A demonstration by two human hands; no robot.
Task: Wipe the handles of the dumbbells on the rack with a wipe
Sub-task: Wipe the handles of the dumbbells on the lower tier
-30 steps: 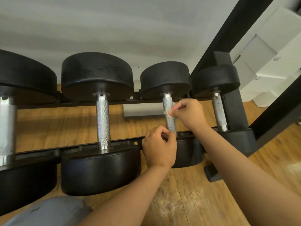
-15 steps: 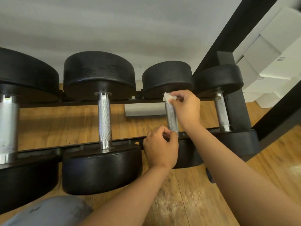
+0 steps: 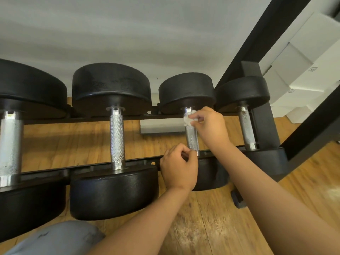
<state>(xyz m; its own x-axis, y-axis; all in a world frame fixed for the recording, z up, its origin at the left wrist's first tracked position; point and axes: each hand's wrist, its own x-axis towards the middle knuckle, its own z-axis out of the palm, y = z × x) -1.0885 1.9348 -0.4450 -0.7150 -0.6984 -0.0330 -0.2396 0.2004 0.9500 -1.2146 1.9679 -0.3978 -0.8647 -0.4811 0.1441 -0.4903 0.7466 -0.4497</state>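
Observation:
Several black dumbbells with knurled steel handles lie across a black rack [image 3: 95,165]. My right hand [image 3: 209,126] pinches a small white wipe [image 3: 188,120] against the far end of the third dumbbell's handle [image 3: 192,138]. My left hand [image 3: 179,167] is curled over the rack's front rail at the near end of that handle; whether it touches the handle is unclear. The second dumbbell's handle [image 3: 116,138] and the fourth dumbbell's handle [image 3: 247,128] stand on either side, untouched.
A large dumbbell handle [image 3: 10,144] sits at the far left. Black rack uprights [image 3: 261,41] slant at the right, with white boxes [image 3: 311,70] behind them. Wooden floor [image 3: 211,227] lies below, and my grey-clad knee [image 3: 55,238] is at the bottom left.
My right hand slid the wipe from the middle of the third handle up to its far end and stays near there. My left hand has stayed on the front rail.

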